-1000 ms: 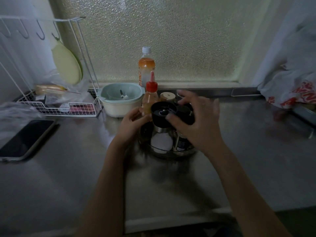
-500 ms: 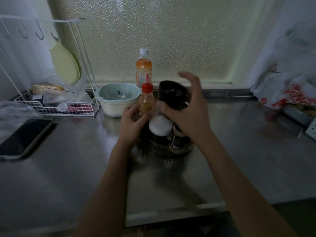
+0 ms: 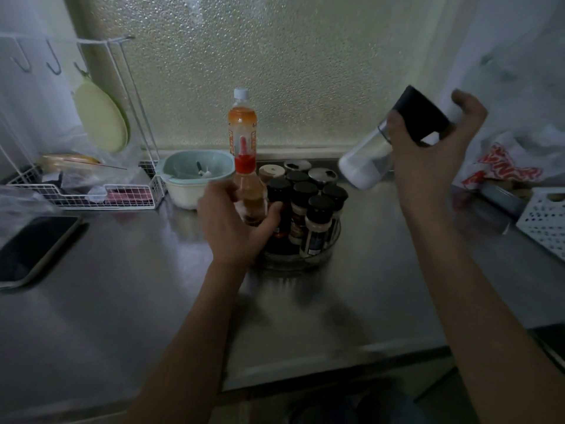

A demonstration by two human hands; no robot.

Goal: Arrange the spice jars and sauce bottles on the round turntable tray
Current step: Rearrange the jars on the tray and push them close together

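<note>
The round turntable tray (image 3: 318,257) sits on the steel table (image 3: 122,301), packed with small spice jars (image 3: 318,223), most with black caps. Behind the tray stands an orange drink bottle (image 3: 242,120); to its left are a pale green bowl (image 3: 197,175), a white wire rack (image 3: 91,197) and, further left, a dark phone (image 3: 33,249). To the tray's right lie a white perforated basket (image 3: 547,221) and a plastic bag (image 3: 504,169). No object blocks the tray's near side.

The tray is clear with a low rim. The jars are cylindrical. The table is dull, smooth metal. The window behind is pebbled glass.

The left hand (image 3: 232,228) is closed around a red-capped sauce bottle (image 3: 249,191) at the tray's left edge; whether the bottle rests on the tray cannot be told. The right hand (image 3: 428,157) grips a tilted glass shaker (image 3: 394,139) by its black lid, up and to the right of the tray. Half a second earlier this shaker was directly above the tray; it has since moved right, exposing the jars.
</note>
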